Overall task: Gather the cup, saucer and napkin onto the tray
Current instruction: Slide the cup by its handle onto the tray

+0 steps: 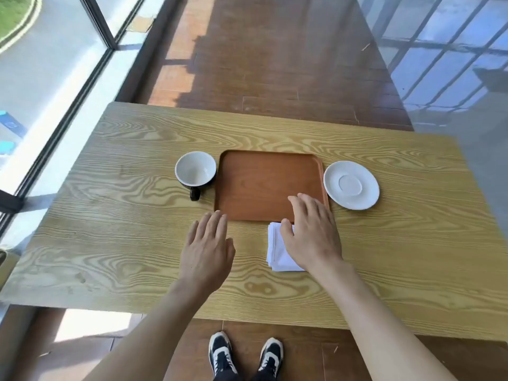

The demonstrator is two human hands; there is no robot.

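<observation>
A brown wooden tray [255, 182] lies in the middle of the table with nothing on it. A cup [195, 169], white inside and black outside, stands just left of the tray with its handle toward me. A white saucer [351, 185] lies just right of the tray. A folded white napkin [277, 251] rests below the tray's near right corner. My right hand [312, 232] hovers flat over the napkin and that tray corner, fingers apart, hiding the napkin's right half. My left hand [209, 250] floats open over bare table near the tray's near left corner.
The light wooden table [123, 215] ends close to me, with my two dark shoes [246, 356] below its near edge. A glass window wall [55, 92] runs along the left. Wooden floor lies beyond the table's far edge.
</observation>
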